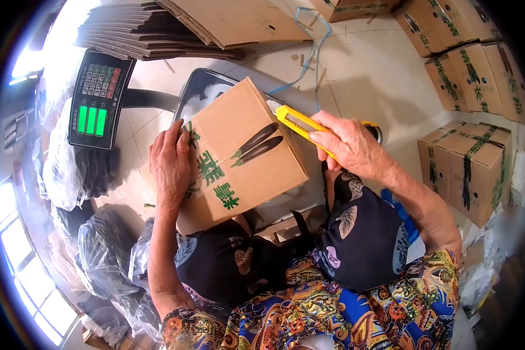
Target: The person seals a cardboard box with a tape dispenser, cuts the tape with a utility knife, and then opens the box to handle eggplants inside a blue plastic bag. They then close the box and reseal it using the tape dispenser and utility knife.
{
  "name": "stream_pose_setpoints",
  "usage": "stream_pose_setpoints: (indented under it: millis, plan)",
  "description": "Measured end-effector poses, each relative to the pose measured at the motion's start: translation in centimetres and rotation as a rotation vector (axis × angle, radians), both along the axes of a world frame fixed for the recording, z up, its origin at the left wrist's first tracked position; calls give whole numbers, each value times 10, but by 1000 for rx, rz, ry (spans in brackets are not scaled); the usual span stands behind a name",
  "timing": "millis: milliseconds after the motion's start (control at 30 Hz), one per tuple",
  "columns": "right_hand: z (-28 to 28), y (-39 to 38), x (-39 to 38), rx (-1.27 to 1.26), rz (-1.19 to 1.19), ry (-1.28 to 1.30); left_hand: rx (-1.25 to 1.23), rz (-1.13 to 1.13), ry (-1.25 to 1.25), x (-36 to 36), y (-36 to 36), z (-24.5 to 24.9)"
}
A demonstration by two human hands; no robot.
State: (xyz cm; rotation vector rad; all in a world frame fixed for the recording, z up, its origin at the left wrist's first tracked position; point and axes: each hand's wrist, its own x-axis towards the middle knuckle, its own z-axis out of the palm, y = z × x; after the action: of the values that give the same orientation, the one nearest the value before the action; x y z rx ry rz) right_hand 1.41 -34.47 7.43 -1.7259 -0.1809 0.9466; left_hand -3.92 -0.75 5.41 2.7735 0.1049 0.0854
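Observation:
A brown cardboard box, printed with green characters and two dark eggplant shapes, lies tilted in front of my knees. My left hand rests along its left edge, fingers stretched out flat against the cardboard. In my right hand is a yellow utility knife, fingers wrapped round its body. The knife's front end points up and left, close over the box's right edge. Beneath the box shows the dark rim of a scale platform.
The scale's display with green lit panels stands at upper left. Flattened cartons are stacked at the back. Clear plastic bags lie at left. Taped boxes stand at right, and a blue strap loops over the tiled floor.

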Motion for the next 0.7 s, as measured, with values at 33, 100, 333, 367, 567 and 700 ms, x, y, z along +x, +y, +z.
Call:
stream_pose_setpoints:
  millis: [33,100,333,367,567,700]
  plan:
    - [1,-2,3,-20,36,-23,-7,1,0,0,-1,1]
    - [1,-5,5,-69,79,-175,-14,6,4,0,-2,3]
    - [12,-26,4,-96,229,-167,-8,38,-3,0,-3,4]
    - [13,-28,2,-92,257,-151,-6,32,-10,0,-3,3]
    - [23,-45,-12,-123,367,56,-29,18,-11,2,1,1]
    - [48,-56,-5,-161,161,113,-149,57,-112,1,-1,9]
